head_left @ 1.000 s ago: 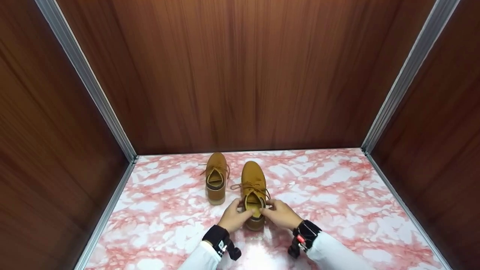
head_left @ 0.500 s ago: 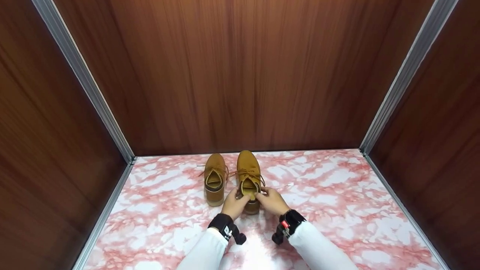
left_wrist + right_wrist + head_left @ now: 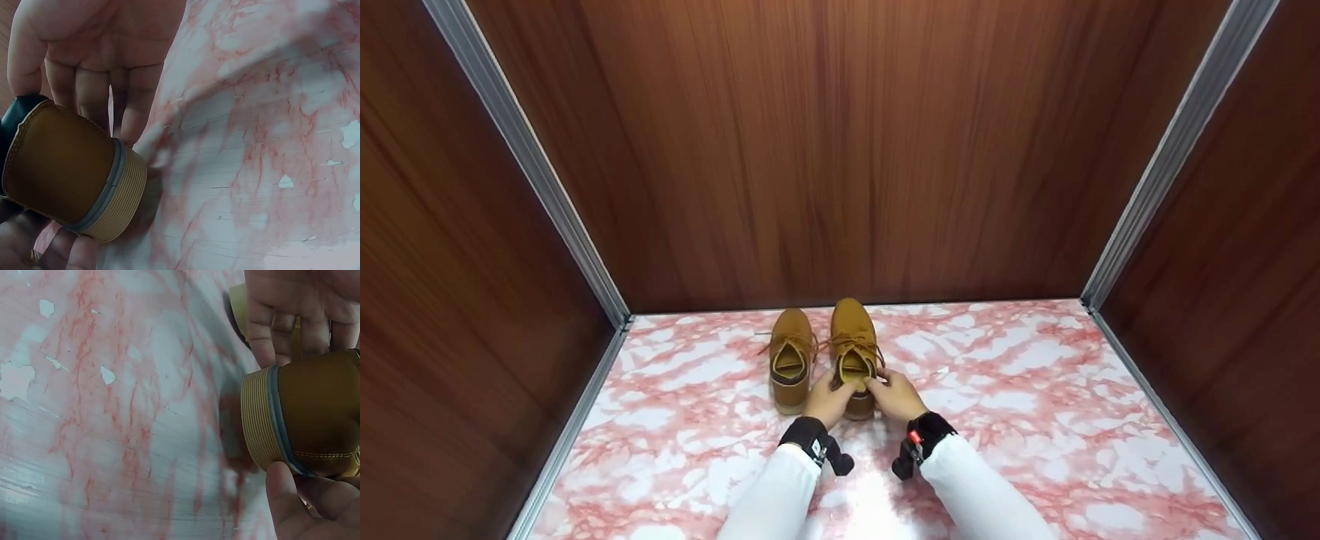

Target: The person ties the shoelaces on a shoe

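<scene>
Gripping the heel of the right-hand shoe [image 3: 853, 360], both hands work at the near end of a tan lace-up pair on the marble-patterned surface [image 3: 1035, 420]. The left hand [image 3: 826, 401] holds the heel's left side, fingers curled around the collar and thumb on top. The right hand [image 3: 895, 394] holds the heel's right side in the same manner, fingers wrapped against the upper. In the left wrist view, the heel [image 3: 67, 174] with its ribbed pale sole shows between the fingers [image 3: 90, 95] above and the other hand's fingers below. In the right wrist view, the same heel [image 3: 306, 419] sits between fingers [image 3: 270, 332] and thumb, sole edge touching the surface.

The held shoe stands upright, toe toward the back wall [image 3: 840, 150], just beside the second shoe [image 3: 791, 360], which rests untouched to its left. Both shoes lie near the rear of the surface. White sleeves [image 3: 982, 495] and black wrist straps [image 3: 808, 439] show on both arms. Wood-grain panels with metal corner strips [image 3: 521, 150] enclose the space.
</scene>
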Tool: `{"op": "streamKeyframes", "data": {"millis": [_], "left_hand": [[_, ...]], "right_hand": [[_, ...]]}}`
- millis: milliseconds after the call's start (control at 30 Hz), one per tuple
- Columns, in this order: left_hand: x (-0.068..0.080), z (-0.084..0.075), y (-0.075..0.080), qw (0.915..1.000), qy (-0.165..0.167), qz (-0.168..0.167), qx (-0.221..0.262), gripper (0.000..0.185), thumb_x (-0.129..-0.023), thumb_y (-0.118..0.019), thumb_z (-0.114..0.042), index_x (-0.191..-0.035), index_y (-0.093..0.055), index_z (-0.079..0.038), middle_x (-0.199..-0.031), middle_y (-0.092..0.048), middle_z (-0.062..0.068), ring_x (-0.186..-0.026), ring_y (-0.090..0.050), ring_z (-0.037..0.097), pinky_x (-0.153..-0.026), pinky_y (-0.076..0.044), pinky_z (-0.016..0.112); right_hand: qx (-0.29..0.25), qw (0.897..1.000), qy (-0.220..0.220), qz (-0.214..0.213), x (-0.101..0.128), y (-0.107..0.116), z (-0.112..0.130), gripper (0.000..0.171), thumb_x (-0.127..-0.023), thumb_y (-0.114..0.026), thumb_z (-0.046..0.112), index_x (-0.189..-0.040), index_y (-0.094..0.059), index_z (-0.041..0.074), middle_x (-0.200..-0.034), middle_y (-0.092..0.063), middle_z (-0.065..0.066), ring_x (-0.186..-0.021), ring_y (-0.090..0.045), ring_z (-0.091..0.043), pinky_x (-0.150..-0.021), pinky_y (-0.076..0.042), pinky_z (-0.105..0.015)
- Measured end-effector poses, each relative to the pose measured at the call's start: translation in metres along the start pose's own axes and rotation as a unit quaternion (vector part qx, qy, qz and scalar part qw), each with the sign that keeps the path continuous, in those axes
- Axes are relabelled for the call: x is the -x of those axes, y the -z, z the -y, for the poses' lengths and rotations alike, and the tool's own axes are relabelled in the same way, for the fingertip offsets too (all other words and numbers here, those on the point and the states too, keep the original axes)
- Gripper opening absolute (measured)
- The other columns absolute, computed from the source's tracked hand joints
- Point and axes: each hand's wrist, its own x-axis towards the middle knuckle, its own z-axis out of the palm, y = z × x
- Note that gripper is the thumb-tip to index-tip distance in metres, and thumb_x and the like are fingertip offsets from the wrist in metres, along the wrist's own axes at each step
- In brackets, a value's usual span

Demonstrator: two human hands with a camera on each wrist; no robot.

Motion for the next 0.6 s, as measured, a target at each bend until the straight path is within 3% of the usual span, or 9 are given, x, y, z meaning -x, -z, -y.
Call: {"op": "streamKeyframes", "data": {"millis": [200, 433, 600], "left_hand": [[-0.004, 0.004, -0.001, 0.9999, 0.007, -0.008, -0.008, 0.064, -0.095, -0.066, -0.028, -0.150, -0.052, 0.003, -0.146, -0.060, 0.027, -0.139, -0.055, 0.042, -0.120, -0.042, 0.053], [-0.007, 0.011, -0.004, 0.9999, 0.005, -0.011, 0.002, 0.058, -0.099, -0.063, -0.025, -0.149, -0.052, 0.003, -0.144, -0.061, 0.028, -0.139, -0.056, 0.043, -0.120, -0.042, 0.054], [-0.011, 0.013, -0.003, 0.9999, 0.004, 0.000, -0.010, 0.053, -0.104, -0.058, -0.027, -0.149, -0.053, 0.001, -0.146, -0.060, 0.029, -0.139, -0.055, 0.044, -0.120, -0.042, 0.055]], "right_hand": [[0.000, 1.000, -0.006, -0.003, -0.005, -0.006, -0.002, 0.050, -0.105, -0.054, 0.027, -0.142, -0.057, -0.006, -0.125, -0.070, -0.026, -0.098, -0.073, -0.031, -0.089, -0.060, -0.042], [0.023, 1.000, 0.001, -0.017, -0.007, -0.011, -0.002, 0.050, -0.106, -0.054, 0.026, -0.141, -0.057, -0.009, -0.135, -0.066, -0.029, -0.125, -0.065, -0.039, -0.111, -0.051, -0.052], [0.042, 0.999, 0.005, -0.017, -0.012, -0.011, -0.004, 0.051, -0.105, -0.052, 0.029, -0.140, -0.059, -0.008, -0.135, -0.067, -0.029, -0.127, -0.064, -0.041, -0.112, -0.049, -0.054]]}}
